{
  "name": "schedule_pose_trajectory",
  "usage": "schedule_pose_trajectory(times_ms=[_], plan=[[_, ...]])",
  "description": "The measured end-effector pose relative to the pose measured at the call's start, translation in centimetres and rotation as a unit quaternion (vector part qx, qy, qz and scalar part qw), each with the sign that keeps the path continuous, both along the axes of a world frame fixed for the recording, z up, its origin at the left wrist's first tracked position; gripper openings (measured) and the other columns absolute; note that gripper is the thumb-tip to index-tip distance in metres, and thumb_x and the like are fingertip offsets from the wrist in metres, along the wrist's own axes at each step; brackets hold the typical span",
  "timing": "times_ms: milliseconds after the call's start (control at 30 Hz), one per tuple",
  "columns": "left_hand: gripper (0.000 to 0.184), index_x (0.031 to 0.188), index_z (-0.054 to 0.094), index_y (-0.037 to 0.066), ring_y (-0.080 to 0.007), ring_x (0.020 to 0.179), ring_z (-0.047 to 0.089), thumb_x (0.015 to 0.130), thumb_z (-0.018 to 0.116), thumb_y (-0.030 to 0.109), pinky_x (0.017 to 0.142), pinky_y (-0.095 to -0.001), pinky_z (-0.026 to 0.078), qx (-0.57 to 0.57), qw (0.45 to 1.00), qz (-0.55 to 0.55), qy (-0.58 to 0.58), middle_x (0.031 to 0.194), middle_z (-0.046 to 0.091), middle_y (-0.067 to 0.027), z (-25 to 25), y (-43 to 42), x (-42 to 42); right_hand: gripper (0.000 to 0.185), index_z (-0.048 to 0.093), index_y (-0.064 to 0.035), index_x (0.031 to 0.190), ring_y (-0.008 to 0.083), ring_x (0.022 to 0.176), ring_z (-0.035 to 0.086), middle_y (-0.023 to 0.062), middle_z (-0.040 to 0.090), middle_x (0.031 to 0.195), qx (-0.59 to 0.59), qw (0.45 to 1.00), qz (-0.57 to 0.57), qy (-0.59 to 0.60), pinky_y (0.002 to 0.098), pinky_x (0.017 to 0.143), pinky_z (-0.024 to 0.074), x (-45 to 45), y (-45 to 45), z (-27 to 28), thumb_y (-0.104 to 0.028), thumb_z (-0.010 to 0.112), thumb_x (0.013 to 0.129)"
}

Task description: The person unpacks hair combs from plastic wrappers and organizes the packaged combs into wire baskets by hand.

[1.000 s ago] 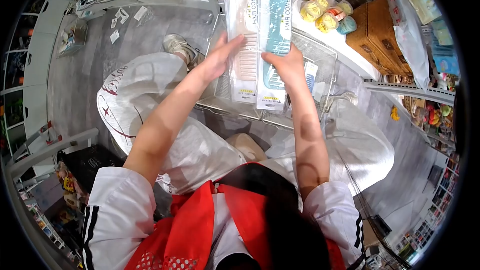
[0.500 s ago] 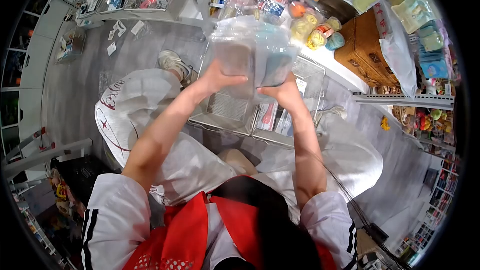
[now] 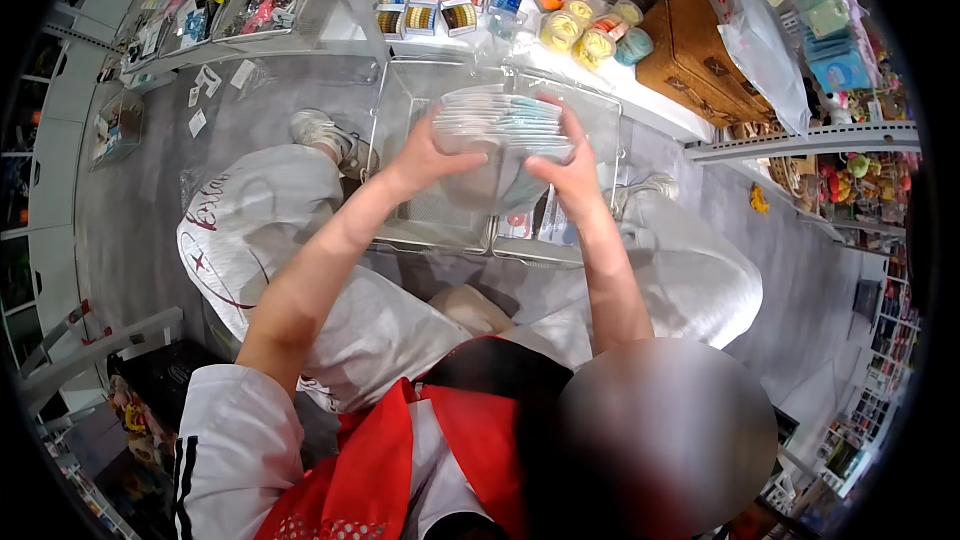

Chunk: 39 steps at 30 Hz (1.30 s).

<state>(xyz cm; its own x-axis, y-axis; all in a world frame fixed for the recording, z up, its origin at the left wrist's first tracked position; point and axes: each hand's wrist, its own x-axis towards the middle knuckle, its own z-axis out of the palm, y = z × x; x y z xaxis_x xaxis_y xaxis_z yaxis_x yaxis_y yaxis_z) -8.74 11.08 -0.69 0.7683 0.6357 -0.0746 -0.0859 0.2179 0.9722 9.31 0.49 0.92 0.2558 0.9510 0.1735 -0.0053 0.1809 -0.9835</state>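
Between my two hands is a stack of packaged hair combs (image 3: 500,125), seen from its end edges and blurred by motion. My left hand (image 3: 432,158) grips the stack's left side, thumb across the near face. On the right side my right hand (image 3: 568,162) holds it the same way, fingers behind and thumb in front. Below and behind the stack stand two wire mesh baskets (image 3: 430,232). The left one shows bare mesh; in the right one lie a pink packaged item (image 3: 517,225) and another package (image 3: 557,222).
A white shelf (image 3: 655,100) ahead carries small boxes (image 3: 421,17), yellow rolls (image 3: 562,30) and a brown woven box (image 3: 705,55). Trays of goods (image 3: 265,15) are at upper left. Paper tags (image 3: 198,122) and a clear bin (image 3: 118,128) are on the floor.
The combs, earlier lying with their printed faces toward me, are now tipped up on end, showing stacked edges. Both hands have shifted their hold to the stack's sides. The view has moved too.
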Motion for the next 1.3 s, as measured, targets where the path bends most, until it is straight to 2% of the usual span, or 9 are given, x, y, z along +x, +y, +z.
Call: schedule_pose_trajectory(times_ms=[100,233,333,467,567,767,933,1100,1300], plan=[[0.068,0.121,0.039,0.002,-0.0134,0.099,0.05,0.065,0.075,0.013,0.088,-0.0295,0.04,0.018,1.0,0.001,0.01,0.108,0.054,-0.0062,-1.1,-0.8,0.7,0.043,0.047,0.0031,0.116,0.0171,0.093,0.056,0.0121,0.058,0.105,0.038,0.983,-0.046,0.176,0.0267,0.083,0.0431,0.7,0.3,1.5,-0.012,0.062,0.079],[0.069,0.122,0.039,0.002,-0.0135,0.101,0.049,0.064,0.075,0.014,0.089,-0.0292,0.039,0.055,0.998,-0.02,0.03,0.111,0.052,-0.007,-1.2,-0.9,0.8,0.019,0.057,0.0044,0.095,0.0183,0.083,0.06,0.0123,0.062,0.087,-0.007,0.988,-0.139,0.061,0.0283,0.078,0.0459,1.5,1.0,3.3,-0.011,0.049,0.088],[0.074,0.126,0.035,0.002,-0.0146,0.105,0.047,0.065,0.075,0.02,0.092,-0.0299,0.037,0.091,0.994,-0.032,0.049,0.114,0.05,-0.0081,-1.6,-0.7,0.7,0.014,0.059,0.004,0.091,0.0147,0.078,0.06,0.0097,0.064,0.084,-0.053,0.989,-0.138,0.007,0.0258,0.074,0.0473,2.8,1.1,5.2,-0.008,0.053,0.086],[0.085,0.134,0.024,0.004,-0.0179,0.113,0.043,0.072,0.066,0.044,0.096,-0.032,0.033,0.05,0.991,-0.086,-0.09,0.124,0.045,-0.0107,-1.5,0.8,1.6,0.023,0.059,0.003,0.091,0.016,0.079,0.061,0.0113,0.064,0.085,-0.069,0.993,-0.09,0.022,0.0273,0.075,0.0468,3.6,0.6,6.2,-0.016,0.046,0.09],[0.083,0.137,0.016,0.006,-0.0205,0.117,0.04,0.08,0.048,0.057,0.098,-0.0339,0.031,-0.134,0.969,-0.15,-0.142,0.132,0.038,-0.012,0.6,1.6,2.7,0.03,0.053,0.0044,0.093,0.0208,0.082,0.06,0.0162,0.061,0.087,-0.069,0.989,-0.072,0.107,0.0321,0.081,0.0455,3.6,0.4,5.9,-0.021,0.037,0.094],[0.058,0.128,0.035,0.001,-0.0191,0.114,0.042,0.09,0.04,0.044,0.097,-0.0324,0.032,-0.143,0.977,-0.139,-0.07,0.128,0.043,-0.0102,1.1,2.3,5.0,0.031,0.051,0.0024,0.093,0.0232,0.087,0.058,0.0162,0.06,0.089,-0.029,0.979,-0.082,0.186,0.034,0.084,0.0425,2.4,1.1,5.3,-0.025,0.035,0.094],[0.031,0.102,0.052,0.002,-0.0129,0.1,0.048,0.088,0.05,0.03,0.085,-0.028,0.039,-0.122,0.981,0.121,-0.089,0.106,0.054,-0.0055,-0.5,2.9,5.7,0.034,0.051,0.0039,0.096,0.0251,0.09,0.058,0.0183,0.06,0.092,-0.034,0.968,-0.135,0.207,0.0351,0.086,0.0426,3.6,1.3,4.5,-0.026,0.035,0.095],[0.022,0.092,0.05,0.007,-0.0095,0.075,0.048,0.091,0.046,0.029,0.07,-0.0239,0.039,0.085,0.974,0.195,-0.081,0.08,0.052,0.0003,0.2,3.5,6.5,0.036,0.05,0.0049,0.101,0.0246,0.095,0.057,0.0183,0.06,0.097,-0.033,0.966,-0.119,0.225,0.0352,0.088,0.0415,5.0,1.3,3.9,-0.026,0.033,0.095],[0.02,0.082,0.047,0.006,-0.0063,0.058,0.042,0.091,0.047,0.025,0.055,-0.0217,0.036,0.049,0.973,0.205,-0.099,0.065,0.047,0.0021,0.3,3.5,6.2,0.083,0.029,-0.0018,0.129,0.0279,0.121,0.036,0.0165,0.043,0.126,-0.006,0.992,0.116,0.058,0.04,0.102,0.0233,6.7,0.5,2.7,-0.054,0.061,0.073]])
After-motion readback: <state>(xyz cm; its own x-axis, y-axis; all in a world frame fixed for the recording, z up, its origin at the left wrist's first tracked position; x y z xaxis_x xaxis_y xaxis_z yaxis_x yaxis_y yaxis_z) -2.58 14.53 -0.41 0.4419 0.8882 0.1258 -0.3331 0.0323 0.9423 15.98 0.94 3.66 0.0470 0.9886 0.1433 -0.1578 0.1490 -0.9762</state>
